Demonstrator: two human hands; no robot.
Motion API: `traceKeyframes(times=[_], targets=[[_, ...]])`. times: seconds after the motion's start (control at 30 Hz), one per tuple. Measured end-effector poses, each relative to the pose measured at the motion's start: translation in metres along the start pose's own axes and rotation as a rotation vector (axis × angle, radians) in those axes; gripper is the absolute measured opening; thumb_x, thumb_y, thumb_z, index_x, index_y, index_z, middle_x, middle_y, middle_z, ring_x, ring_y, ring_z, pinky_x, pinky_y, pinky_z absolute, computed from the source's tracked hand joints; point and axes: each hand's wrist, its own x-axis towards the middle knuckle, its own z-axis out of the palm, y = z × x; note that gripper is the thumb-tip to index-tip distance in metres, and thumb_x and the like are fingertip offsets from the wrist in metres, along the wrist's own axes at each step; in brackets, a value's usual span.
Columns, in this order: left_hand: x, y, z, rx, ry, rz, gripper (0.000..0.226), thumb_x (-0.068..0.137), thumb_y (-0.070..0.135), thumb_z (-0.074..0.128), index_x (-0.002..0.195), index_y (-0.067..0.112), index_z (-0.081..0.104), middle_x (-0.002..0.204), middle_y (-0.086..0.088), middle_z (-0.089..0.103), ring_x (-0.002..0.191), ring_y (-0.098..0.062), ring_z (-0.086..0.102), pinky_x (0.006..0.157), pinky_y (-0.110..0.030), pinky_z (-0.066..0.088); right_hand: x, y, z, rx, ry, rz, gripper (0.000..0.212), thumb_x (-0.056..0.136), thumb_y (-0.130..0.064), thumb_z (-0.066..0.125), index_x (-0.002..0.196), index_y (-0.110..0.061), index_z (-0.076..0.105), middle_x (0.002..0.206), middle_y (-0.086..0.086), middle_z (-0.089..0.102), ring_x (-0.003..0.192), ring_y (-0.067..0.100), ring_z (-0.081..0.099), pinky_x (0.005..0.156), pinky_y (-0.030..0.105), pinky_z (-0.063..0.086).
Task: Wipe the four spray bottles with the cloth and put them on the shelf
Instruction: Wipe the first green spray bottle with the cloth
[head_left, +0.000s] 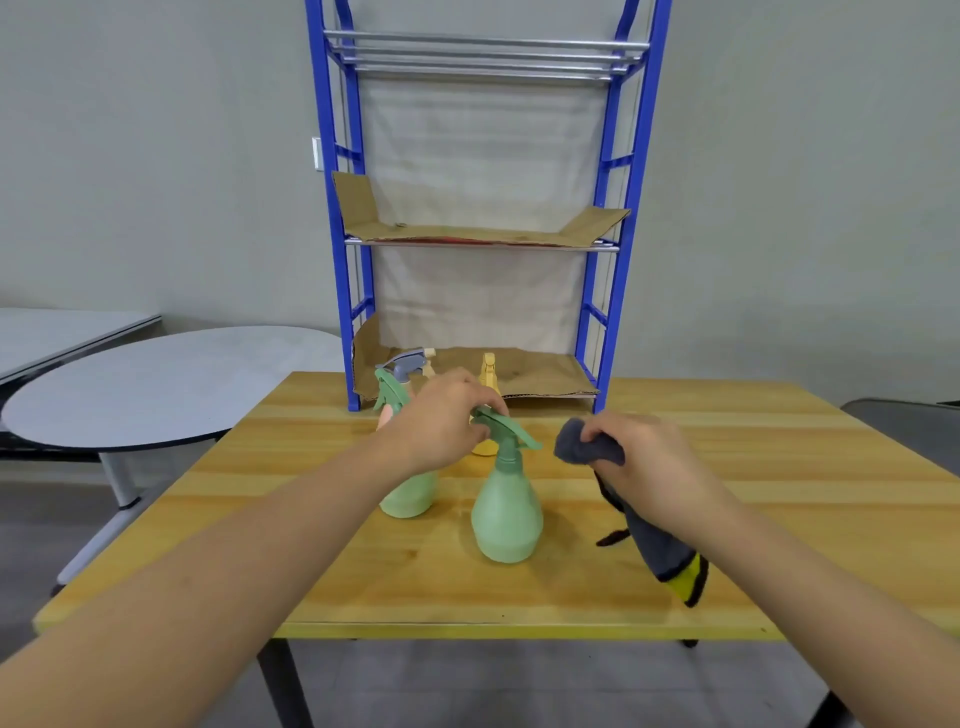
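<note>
Left hand pinches the spray head of the near green spray bottle, pear-shaped, pale matte green, upright mid wooden table; right hand clutches the bunched grey cloth, yellow-edged, just beside it.

Office/test rm: bare wall, tables

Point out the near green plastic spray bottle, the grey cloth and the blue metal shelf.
near green plastic spray bottle (506, 519): head view, on its rounded body.
grey cloth (589, 447): head view, on the bunched top.
blue metal shelf (639, 171): head view, on its right upright.
</note>
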Motion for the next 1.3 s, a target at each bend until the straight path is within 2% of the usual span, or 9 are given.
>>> traceKeyframes(times=[0.1, 0.2, 0.33, 0.5, 0.7, 0.9, 1.07, 1.2, 1.3], targets=[[0.002, 0.0, 0.0, 0.042, 0.018, 0.006, 0.032, 0.093, 0.02, 0.068, 0.122, 0.032, 0.072, 0.115, 0.005, 0.043, 0.102, -0.013, 0.052, 0.088, -0.024, 0.042, -0.02, -0.007, 0.012, 0.029, -0.069, -0.068, 0.028, 0.076, -0.008, 0.068, 0.091, -0.028, 0.056, 0.082, -0.014, 0.055, 0.077, 0.009, 0.046, 0.066, 0.03, 0.043], [-0.001, 0.006, -0.003, -0.036, 0.036, 0.03, 0.024, 0.095, 0.031, 0.063, 0.114, 0.03, 0.077, 0.114, 0.006, 0.049, 0.091, -0.002, 0.052, 0.076, -0.012, 0.037, -0.035, -0.009, 0.029, 0.05, -0.173, -0.156, 0.03, 0.082, -0.011, 0.062, 0.087, -0.036, 0.045, 0.081, -0.021, 0.05, 0.081, 0.007, 0.041, 0.068, 0.03, 0.043], [-0.001, 0.014, 0.001, -0.078, 0.029, 0.043, 0.024, 0.088, 0.045, 0.073, 0.106, 0.03, 0.078, 0.12, 0.006, 0.053, 0.081, 0.003, 0.054, 0.07, 0.0, 0.035, -0.049, -0.022, 0.046, 0.045, -0.256, -0.258, 0.029, 0.086, -0.014, 0.062, 0.1, -0.034, 0.049, 0.104, -0.026, 0.053, 0.096, 0.003, 0.04, 0.079, 0.026, 0.044], [0.0, 0.014, 0.001, -0.207, -0.014, -0.007, 0.046, 0.089, 0.03, 0.075, 0.132, 0.036, 0.063, 0.122, 0.011, 0.058, 0.092, -0.006, 0.067, 0.082, -0.022, 0.053, -0.049, -0.035, 0.047, 0.026, -0.158, -0.274, 0.057, 0.079, -0.013, 0.074, 0.126, -0.03, 0.047, 0.114, -0.021, 0.054, 0.107, 0.006, 0.047, 0.082, 0.018, 0.043], [0.005, 0.003, 0.0, -0.333, -0.058, -0.104, 0.022, 0.083, 0.031, 0.082, 0.103, 0.022, 0.078, 0.092, 0.006, 0.078, 0.089, -0.009, 0.073, 0.089, -0.038, 0.06, -0.031, -0.046, 0.062, 0.094, 0.13, -0.299, 0.05, 0.074, -0.003, 0.078, 0.12, -0.015, 0.059, 0.123, -0.002, 0.054, 0.113, 0.019, 0.054, 0.094, 0.029, 0.047], [0.004, 0.001, 0.0, -0.346, -0.075, -0.084, 0.014, 0.089, 0.024, 0.077, 0.102, 0.022, 0.08, 0.091, 0.009, 0.078, 0.088, -0.007, 0.073, 0.086, -0.035, 0.061, -0.051, -0.043, 0.091, -0.186, -0.232, -0.659, 0.034, 0.076, -0.005, 0.07, 0.107, -0.017, 0.063, 0.112, -0.003, 0.059, 0.097, 0.021, 0.052, 0.08, 0.032, 0.051], [0.008, -0.001, 0.0, -0.317, -0.102, -0.03, 0.02, 0.09, 0.023, 0.076, 0.11, 0.023, 0.079, 0.095, 0.011, 0.077, 0.088, -0.002, 0.071, 0.087, -0.03, 0.06, -0.024, -0.041, 0.071, -0.072, 0.201, -0.422, 0.03, 0.084, -0.001, 0.065, 0.113, -0.007, 0.066, 0.121, 0.006, 0.062, 0.106, 0.027, 0.055, 0.094, 0.034, 0.047], [0.011, 0.001, -0.003, -0.336, -0.129, -0.055, 0.022, 0.089, 0.024, 0.077, 0.111, 0.023, 0.078, 0.095, 0.011, 0.077, 0.091, -0.003, 0.072, 0.092, -0.033, 0.059, -0.047, -0.054, 0.096, -0.313, -0.263, -0.667, 0.023, 0.084, -0.005, 0.051, 0.103, -0.014, 0.058, 0.112, 0.001, 0.057, 0.094, 0.023, 0.048, 0.076, 0.037, 0.05], [0.012, 0.001, -0.003, -0.335, -0.124, -0.066, 0.022, 0.088, 0.026, 0.078, 0.11, 0.024, 0.079, 0.093, 0.011, 0.078, 0.091, -0.005, 0.072, 0.092, -0.035, 0.059, -0.032, -0.056, 0.087, -0.279, -0.189, -0.613, 0.027, 0.079, -0.004, 0.063, 0.104, -0.013, 0.061, 0.112, 0.001, 0.059, 0.096, 0.023, 0.051, 0.082, 0.034, 0.049]])
